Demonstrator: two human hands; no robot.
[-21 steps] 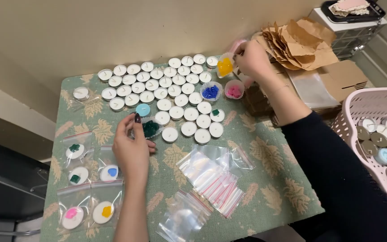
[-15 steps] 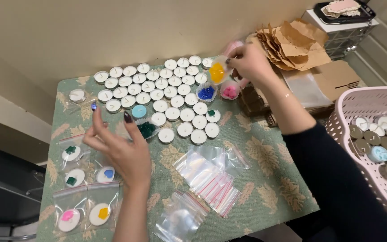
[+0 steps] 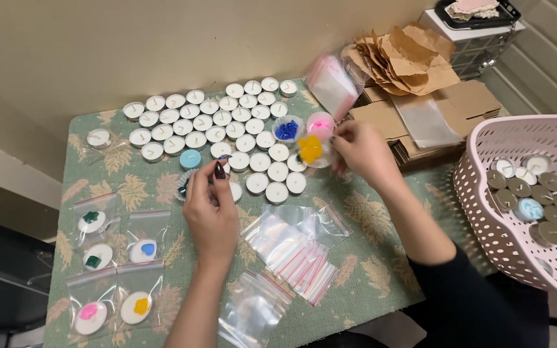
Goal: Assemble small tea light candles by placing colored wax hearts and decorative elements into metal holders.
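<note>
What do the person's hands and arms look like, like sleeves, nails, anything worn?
Both hands are bare. The left hand has dark polished nails and no sleeve in view along its forearm. The right hand also shows dark nails; a black sleeve covers that arm from the elbow up.

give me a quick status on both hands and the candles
Left hand over white tealight candles, fingertips down on one. Right hand pinching small paper cup of yellow wax pieces. Clear zip bags lie loose between the arms, nothing blocking.

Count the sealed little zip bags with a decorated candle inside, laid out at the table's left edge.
6, in pairs: white-and-green with an unclear one; green with blue; pink with yellow. A seventh bagged candle lies further back.
</note>
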